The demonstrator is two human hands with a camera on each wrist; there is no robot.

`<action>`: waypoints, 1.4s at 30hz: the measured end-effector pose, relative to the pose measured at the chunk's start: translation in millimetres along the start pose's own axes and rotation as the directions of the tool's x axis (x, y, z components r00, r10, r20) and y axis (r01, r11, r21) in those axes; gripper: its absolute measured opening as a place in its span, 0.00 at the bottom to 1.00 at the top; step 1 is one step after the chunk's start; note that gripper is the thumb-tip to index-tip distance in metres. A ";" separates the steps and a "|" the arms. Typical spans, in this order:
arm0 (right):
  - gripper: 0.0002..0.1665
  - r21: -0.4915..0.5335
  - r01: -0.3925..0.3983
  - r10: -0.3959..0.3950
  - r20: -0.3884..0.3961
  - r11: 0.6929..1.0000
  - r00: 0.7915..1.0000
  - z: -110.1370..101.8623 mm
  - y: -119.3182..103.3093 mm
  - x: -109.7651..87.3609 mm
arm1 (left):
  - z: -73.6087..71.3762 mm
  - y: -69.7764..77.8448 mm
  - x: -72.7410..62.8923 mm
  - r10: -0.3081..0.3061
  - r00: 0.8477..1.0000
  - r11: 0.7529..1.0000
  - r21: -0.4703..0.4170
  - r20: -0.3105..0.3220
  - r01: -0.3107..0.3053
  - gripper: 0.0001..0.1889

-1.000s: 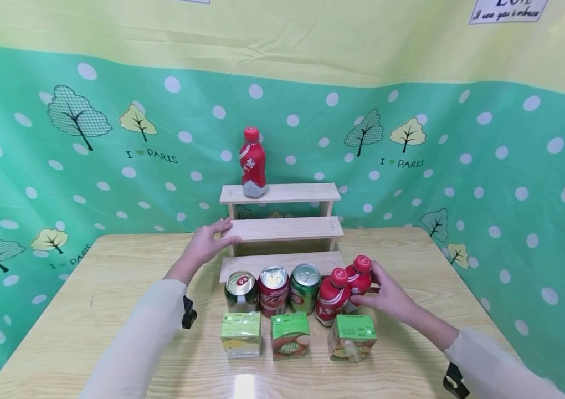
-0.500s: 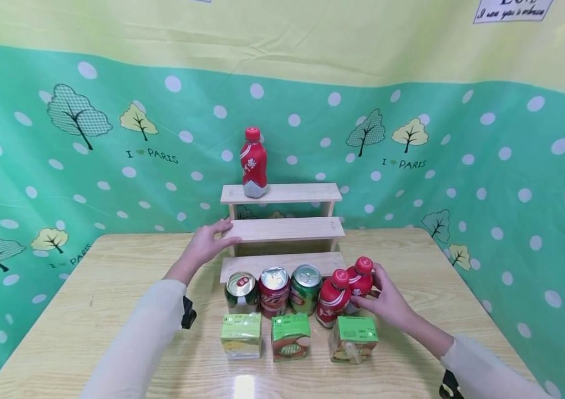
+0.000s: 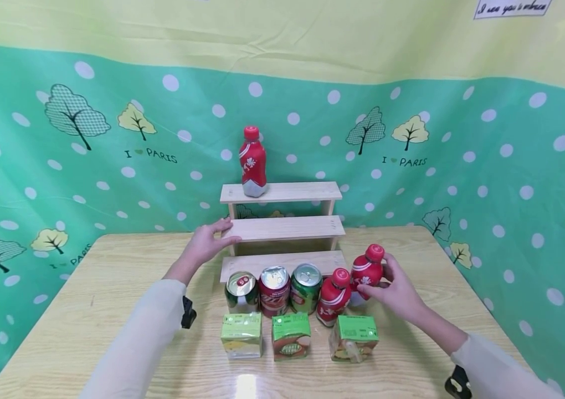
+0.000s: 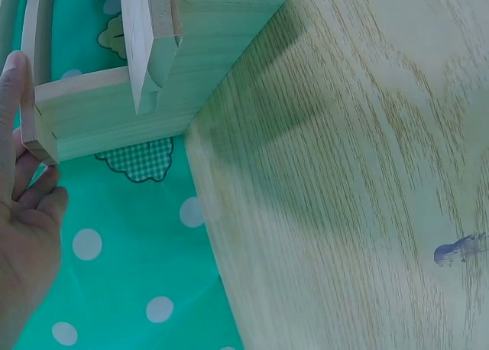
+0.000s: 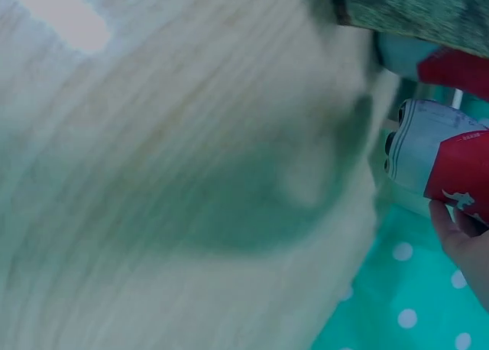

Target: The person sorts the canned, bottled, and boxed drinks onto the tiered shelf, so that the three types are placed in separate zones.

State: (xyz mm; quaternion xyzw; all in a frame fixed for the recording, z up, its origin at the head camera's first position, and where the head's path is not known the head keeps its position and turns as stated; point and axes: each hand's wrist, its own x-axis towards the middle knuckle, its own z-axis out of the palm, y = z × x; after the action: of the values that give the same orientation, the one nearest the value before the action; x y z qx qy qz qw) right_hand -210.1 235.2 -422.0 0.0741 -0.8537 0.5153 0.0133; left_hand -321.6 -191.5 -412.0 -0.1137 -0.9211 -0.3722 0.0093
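Observation:
My right hand (image 3: 399,291) grips a red drink bottle (image 3: 368,269) with a red cap, at the right end of the row. In the right wrist view the bottle's pale base (image 5: 420,147) shows, raised off the wood tabletop, with fingers round its red part. A second red bottle (image 3: 331,303) stands just left of it. Thumb and fingers of my left hand (image 3: 205,243) pinch the left end of the middle step of a three-step wooden shelf (image 3: 284,228); the left wrist view shows the fingers beneath the board (image 4: 40,140). On the top step stands another red bottle (image 3: 253,166).
Three cans, one dark green (image 3: 241,291), one dark red (image 3: 273,291) and one green (image 3: 305,288), stand before the bottom step. Nearer me are three juice boxes, yellow-green (image 3: 241,335), green-brown (image 3: 290,337) and green (image 3: 353,338). A dotted curtain (image 3: 292,133) hangs behind the table.
My right hand has lifted the right-hand red bottle and shifted it slightly up and to the right, away from its neighbour. The left hand stays on the shelf.

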 end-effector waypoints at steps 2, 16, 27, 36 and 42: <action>0.48 -0.008 0.006 -0.006 -0.020 1.000 1.000 -4.4 -5.8 0.7 | 0.2 0.0 -0.4 -0.006 1.000 1.000 -0.007 0.004 0.006 0.40; 0.50 -0.113 0.056 -0.065 -0.083 0.992 0.994 -33.0 -56.3 22.0 | 1.3 -2.1 -1.8 -0.021 1.000 1.000 -0.011 0.013 0.021 0.38; 0.52 -0.152 0.089 -0.106 -0.111 0.984 0.988 -35.5 -98.0 58.3 | 0.2 -4.3 -0.3 0.012 1.000 1.000 0.015 -0.003 -0.012 0.39; 0.50 -0.131 0.105 -0.119 -0.099 0.986 0.988 -24.7 -129.5 85.7 | -1.3 -1.7 1.2 0.010 1.000 1.000 0.026 -0.004 -0.010 0.38; 0.51 -0.097 0.111 -0.122 -0.106 0.989 0.987 -15.5 -151.0 103.5 | -0.8 -1.1 -0.1 0.011 1.000 1.000 0.029 0.000 -0.011 0.39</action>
State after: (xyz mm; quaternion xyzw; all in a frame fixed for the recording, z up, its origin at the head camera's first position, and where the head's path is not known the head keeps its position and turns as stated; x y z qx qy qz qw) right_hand -292.1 168.0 -271.9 0.0943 -0.8683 0.4778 0.0944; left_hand -321.8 -192.8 -412.1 -0.1185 -0.9258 -0.3586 0.0132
